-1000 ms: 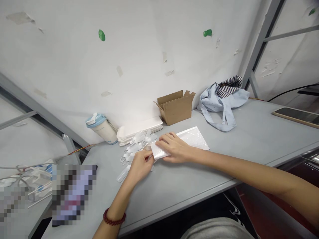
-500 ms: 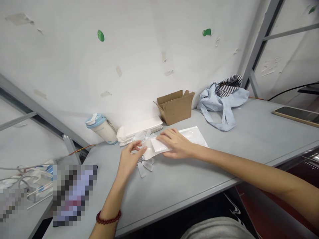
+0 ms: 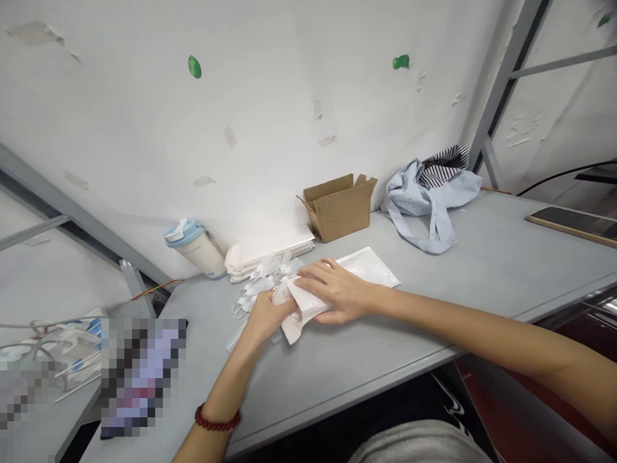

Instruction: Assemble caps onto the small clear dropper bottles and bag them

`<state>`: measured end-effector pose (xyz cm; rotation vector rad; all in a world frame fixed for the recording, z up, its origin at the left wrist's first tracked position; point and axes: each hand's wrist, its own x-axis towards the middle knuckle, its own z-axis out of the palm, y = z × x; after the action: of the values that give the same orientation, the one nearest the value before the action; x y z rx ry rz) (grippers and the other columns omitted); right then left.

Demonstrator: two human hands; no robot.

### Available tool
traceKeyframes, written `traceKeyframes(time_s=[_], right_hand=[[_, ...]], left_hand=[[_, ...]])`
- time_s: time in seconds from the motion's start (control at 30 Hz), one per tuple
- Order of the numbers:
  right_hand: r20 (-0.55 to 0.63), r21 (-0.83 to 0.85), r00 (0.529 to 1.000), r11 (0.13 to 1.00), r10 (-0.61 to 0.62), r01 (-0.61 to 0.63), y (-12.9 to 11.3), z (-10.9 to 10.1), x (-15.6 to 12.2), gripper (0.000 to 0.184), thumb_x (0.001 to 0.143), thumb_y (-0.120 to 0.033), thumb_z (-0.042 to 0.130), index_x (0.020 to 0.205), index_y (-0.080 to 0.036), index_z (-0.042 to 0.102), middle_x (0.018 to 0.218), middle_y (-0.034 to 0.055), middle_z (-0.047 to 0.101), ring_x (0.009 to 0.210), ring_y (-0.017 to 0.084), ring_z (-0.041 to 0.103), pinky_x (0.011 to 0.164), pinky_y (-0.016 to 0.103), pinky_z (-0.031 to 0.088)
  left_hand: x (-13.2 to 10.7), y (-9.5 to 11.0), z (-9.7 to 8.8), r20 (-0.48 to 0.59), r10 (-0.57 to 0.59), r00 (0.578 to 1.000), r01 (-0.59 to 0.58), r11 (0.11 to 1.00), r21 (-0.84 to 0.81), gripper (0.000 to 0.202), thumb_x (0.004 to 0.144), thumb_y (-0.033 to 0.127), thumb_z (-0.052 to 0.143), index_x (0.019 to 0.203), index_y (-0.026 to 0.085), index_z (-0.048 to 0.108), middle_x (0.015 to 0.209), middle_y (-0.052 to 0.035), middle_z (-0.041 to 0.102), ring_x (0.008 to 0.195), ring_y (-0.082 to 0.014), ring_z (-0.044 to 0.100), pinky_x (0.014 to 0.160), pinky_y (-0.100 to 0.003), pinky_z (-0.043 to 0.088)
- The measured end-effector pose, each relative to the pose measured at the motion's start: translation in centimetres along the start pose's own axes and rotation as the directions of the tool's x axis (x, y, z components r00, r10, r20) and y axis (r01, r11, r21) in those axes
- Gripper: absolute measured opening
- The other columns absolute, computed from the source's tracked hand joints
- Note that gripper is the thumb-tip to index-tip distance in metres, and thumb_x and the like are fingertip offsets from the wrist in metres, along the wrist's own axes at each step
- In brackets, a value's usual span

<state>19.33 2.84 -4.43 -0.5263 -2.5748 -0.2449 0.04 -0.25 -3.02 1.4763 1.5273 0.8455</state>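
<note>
A white bubble mailer (image 3: 369,265) lies slanted over the grey desk, its mouth and loose flap facing left. My right hand (image 3: 340,292) grips it from above near the mouth, fingers across the top and thumb along the near side. At the opening, my left hand (image 3: 268,315) is closed on the flap, its thumb reaching into the mouth; its other fingers are largely hidden. Several small clear plastic pieces with loops (image 3: 263,283) lie in a heap just behind my left hand. Whether anything is inside the mailer does not show.
Behind the heap is a stack of white mailers (image 3: 270,251), with a cream tumbler with blue lid (image 3: 195,247) to its left. An open cardboard box (image 3: 342,206) and a light blue cloth bag (image 3: 419,193) stand by the wall. A phone (image 3: 578,222) lies far right.
My left hand has moved in to the mailer's mouth and closed on its flap. The mailer has shifted slightly left and its mouth is spread wider. More of the clear pieces show.
</note>
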Motion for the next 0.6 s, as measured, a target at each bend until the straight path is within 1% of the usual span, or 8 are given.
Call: traceKeyframes(time_s=[0.1,0.17,0.23,0.33,0.4,0.47,0.53,0.6], right_hand=[[-0.003,-0.111,0.999,0.993,-0.032,0.031,-0.6,0.0,0.1,0.06,0.08,-0.039,0.054,0.128,-0.006,0.04,0.129,0.0225,0.045,0.118,0.032,0.039,0.089,0.047,0.036],[-0.082,-0.239,0.995,0.97,-0.054,0.033,-1.2,0.1,0.3,0.048,0.084,-0.027,0.049,0.126,-0.005,0.042,0.131,0.0228,0.044,0.12,0.033,0.039,0.091,0.047,0.035],[-0.177,-0.354,0.982,0.935,-0.068,0.001,-1.8,0.3,0.4,0.039,0.086,-0.015,0.043,0.124,-0.006,0.045,0.132,0.0211,0.046,0.119,0.032,0.041,0.092,0.046,0.035],[-0.237,-0.43,0.97,0.901,-0.044,-0.064,-2.3,0.9,0.6,0.035,0.089,-0.01,0.037,0.121,-0.009,0.05,0.128,0.0185,0.052,0.116,0.03,0.046,0.09,0.045,0.037],[-0.229,-0.437,0.973,0.896,-0.033,-0.072,-2.2,1.4,0.5,0.033,0.09,-0.01,0.036,0.119,-0.01,0.052,0.123,0.0172,0.056,0.114,0.031,0.048,0.088,0.045,0.039],[-0.207,-0.443,0.978,0.894,-0.032,-0.064,-1.8,1.8,0.4,0.033,0.091,-0.01,0.036,0.119,-0.009,0.053,0.121,0.0173,0.058,0.113,0.031,0.05,0.088,0.047,0.04],[-0.188,-0.449,0.982,0.891,-0.016,-0.071,-1.3,2.1,0.3,0.033,0.091,-0.01,0.035,0.119,-0.008,0.053,0.122,0.0182,0.058,0.113,0.031,0.05,0.088,0.048,0.04],[-0.157,-0.45,0.987,0.888,0.022,-0.091,-1.0,2.1,0.2,0.035,0.091,-0.009,0.035,0.121,-0.007,0.052,0.124,0.0192,0.056,0.116,0.031,0.048,0.089,0.049,0.039]], left_hand=[[-0.1,-0.1,0.1,-0.059,0.039,0.998,-0.038,0.999,0.024,0.028,0.059,0.029,0.064,0.045,0.017,0.043,0.043,0.0056,0.039,0.042,-0.0074,0.035,0.039,-0.019,0.026],[-0.1,-0.3,0.1,-0.115,0.058,0.992,-0.057,0.998,0.013,0.03,0.061,0.029,0.064,0.046,0.017,0.04,0.043,0.0056,0.037,0.043,-0.0071,0.034,0.038,-0.019,0.025],[0.0,-0.5,-0.1,-0.155,0.06,0.986,-0.062,0.998,-0.013,0.03,0.064,0.03,0.063,0.048,0.017,0.041,0.045,0.0051,0.038,0.044,-0.0073,0.035,0.039,-0.019,0.026],[0.1,-0.5,-0.1,-0.179,0.057,0.982,-0.065,0.997,-0.039,0.029,0.065,0.032,0.064,0.05,0.017,0.044,0.046,0.0046,0.041,0.045,-0.008,0.038,0.04,-0.019,0.029],[0.1,-0.3,0.0,-0.161,0.032,0.986,-0.045,0.996,-0.081,0.028,0.064,0.034,0.065,0.053,0.016,0.047,0.047,0.0043,0.043,0.045,-0.0084,0.039,0.04,-0.02,0.031],[0.1,-0.1,0.1,-0.102,0.013,0.995,-0.027,0.99,-0.137,0.03,0.065,0.037,0.065,0.053,0.016,0.048,0.046,0.0042,0.044,0.043,-0.0081,0.039,0.04,-0.02,0.03],[0.0,0.1,0.1,-0.045,0.023,0.999,-0.031,0.983,-0.181,0.033,0.068,0.04,0.063,0.052,0.015,0.048,0.045,0.0042,0.044,0.042,-0.0073,0.038,0.039,-0.02,0.029],[0.0,0.3,-0.1,-0.041,0.06,0.997,-0.067,0.978,-0.197,0.036,0.072,0.043,0.06,0.053,0.015,0.048,0.045,0.0041,0.044,0.041,-0.0073,0.038,0.04,-0.02,0.03]])
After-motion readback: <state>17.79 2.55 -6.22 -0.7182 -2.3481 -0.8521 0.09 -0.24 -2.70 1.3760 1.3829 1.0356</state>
